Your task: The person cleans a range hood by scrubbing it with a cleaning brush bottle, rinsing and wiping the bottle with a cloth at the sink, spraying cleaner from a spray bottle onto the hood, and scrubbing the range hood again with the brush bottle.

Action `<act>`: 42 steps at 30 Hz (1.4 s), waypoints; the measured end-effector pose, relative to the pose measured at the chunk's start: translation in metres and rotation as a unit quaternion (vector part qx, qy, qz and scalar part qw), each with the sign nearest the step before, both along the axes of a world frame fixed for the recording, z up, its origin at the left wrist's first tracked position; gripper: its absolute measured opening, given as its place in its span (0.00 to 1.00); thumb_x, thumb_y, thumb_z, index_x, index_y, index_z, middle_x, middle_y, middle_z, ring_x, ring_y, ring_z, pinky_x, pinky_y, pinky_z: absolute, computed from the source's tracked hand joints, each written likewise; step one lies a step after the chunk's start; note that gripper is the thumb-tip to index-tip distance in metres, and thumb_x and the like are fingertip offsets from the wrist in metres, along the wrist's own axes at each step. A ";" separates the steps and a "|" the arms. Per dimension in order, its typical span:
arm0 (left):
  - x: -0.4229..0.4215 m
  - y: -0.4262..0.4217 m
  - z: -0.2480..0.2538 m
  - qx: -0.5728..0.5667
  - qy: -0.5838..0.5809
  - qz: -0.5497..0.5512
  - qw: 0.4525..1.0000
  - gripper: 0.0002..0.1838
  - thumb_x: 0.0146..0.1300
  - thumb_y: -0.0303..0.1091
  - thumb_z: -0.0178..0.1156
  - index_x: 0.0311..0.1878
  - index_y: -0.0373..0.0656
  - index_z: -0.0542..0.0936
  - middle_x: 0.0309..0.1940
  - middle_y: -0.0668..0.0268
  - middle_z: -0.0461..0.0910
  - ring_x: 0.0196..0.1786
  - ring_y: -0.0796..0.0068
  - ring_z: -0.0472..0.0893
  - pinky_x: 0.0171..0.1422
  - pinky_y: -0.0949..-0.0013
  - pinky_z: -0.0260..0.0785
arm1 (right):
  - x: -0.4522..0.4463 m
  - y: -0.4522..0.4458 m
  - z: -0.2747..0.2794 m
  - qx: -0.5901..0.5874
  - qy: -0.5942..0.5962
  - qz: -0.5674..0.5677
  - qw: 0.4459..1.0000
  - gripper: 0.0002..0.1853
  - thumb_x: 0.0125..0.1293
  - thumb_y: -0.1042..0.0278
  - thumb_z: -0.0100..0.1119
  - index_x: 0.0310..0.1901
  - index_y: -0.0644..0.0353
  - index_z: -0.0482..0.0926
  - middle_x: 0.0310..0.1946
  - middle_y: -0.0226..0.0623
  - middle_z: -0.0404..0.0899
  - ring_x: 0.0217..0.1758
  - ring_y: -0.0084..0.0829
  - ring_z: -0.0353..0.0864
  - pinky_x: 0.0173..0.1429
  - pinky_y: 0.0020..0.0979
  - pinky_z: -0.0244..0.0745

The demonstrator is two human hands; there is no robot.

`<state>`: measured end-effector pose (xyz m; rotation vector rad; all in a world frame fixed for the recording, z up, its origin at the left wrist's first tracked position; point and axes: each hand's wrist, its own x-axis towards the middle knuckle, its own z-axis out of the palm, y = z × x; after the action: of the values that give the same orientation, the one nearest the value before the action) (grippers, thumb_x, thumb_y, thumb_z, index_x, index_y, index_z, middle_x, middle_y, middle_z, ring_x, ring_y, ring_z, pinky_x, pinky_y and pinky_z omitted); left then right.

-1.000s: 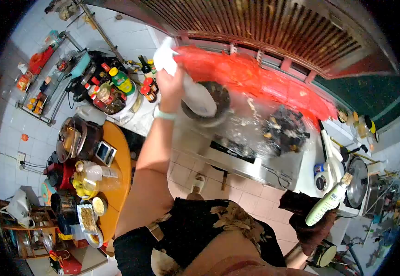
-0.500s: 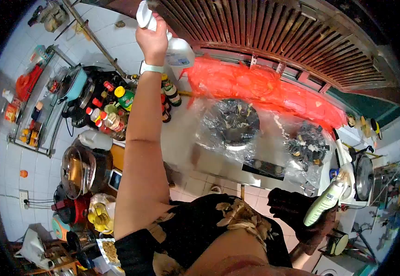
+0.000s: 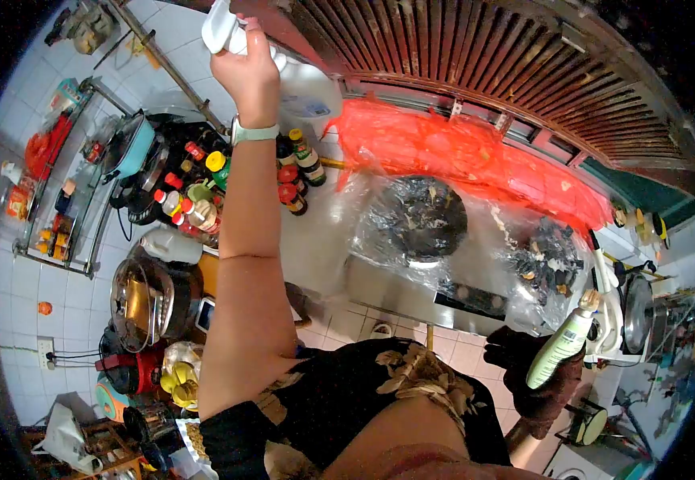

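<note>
- Here, the left hand (image 3: 250, 84) grips a white spray bottle (image 3: 309, 98) by its neck, raised at the far left near the red plastic sheet (image 3: 467, 156).
- At the near right, the right hand (image 3: 546, 404), covered in dark brown fabric, holds a tilted pale green bottle (image 3: 559, 350); its exact finger placement is hard to tell.
- Clear film (image 3: 370, 244) spreads around the black left burner (image 3: 423, 216).
- Left of it, a dark sauce bottle (image 3: 307, 158) stands on the table (image 3: 309, 252).

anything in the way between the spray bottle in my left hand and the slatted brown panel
Nothing visible: the spray bottle, gripped in the left hand, shows left of the slatted brown panel, with no loose object between them. Depth is hard to judge from this view.
</note>
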<state>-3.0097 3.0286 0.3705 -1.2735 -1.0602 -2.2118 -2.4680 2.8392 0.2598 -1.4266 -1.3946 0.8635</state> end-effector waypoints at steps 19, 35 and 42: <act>0.011 0.068 -0.151 -0.310 -0.009 -0.007 0.951 0.26 0.62 0.36 0.61 0.62 0.40 0.74 0.39 0.58 0.84 0.42 0.61 0.83 0.47 0.61 0.74 | -0.021 0.001 -0.010 -0.060 0.163 -0.052 0.983 0.33 0.66 0.40 0.54 0.58 0.64 0.67 0.37 0.38 0.79 0.34 0.31 0.81 0.37 0.35 0.81; 0.016 0.044 -0.142 -0.378 0.104 -0.061 0.918 0.21 0.65 0.44 0.60 0.55 0.39 0.78 0.37 0.56 0.83 0.41 0.57 0.83 0.46 0.60 0.73 | -0.009 0.005 -0.017 0.031 -0.215 0.013 0.976 0.24 0.61 0.51 0.61 0.50 0.61 0.70 0.35 0.38 0.80 0.32 0.29 0.80 0.36 0.31 0.78; 0.014 0.069 -0.134 -0.396 0.067 -0.065 0.914 0.20 0.65 0.46 0.61 0.49 0.37 0.79 0.35 0.54 0.83 0.40 0.57 0.83 0.45 0.59 0.73 | -0.032 0.011 -0.014 -0.130 0.184 -0.087 0.970 0.37 0.36 0.61 0.78 0.49 0.61 0.70 0.33 0.40 0.79 0.34 0.35 0.81 0.39 0.34 0.78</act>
<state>-2.9961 3.0980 0.2368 -1.8131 -1.9690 -1.7681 -2.4999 2.8504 0.2457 -1.4661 -0.8896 1.1591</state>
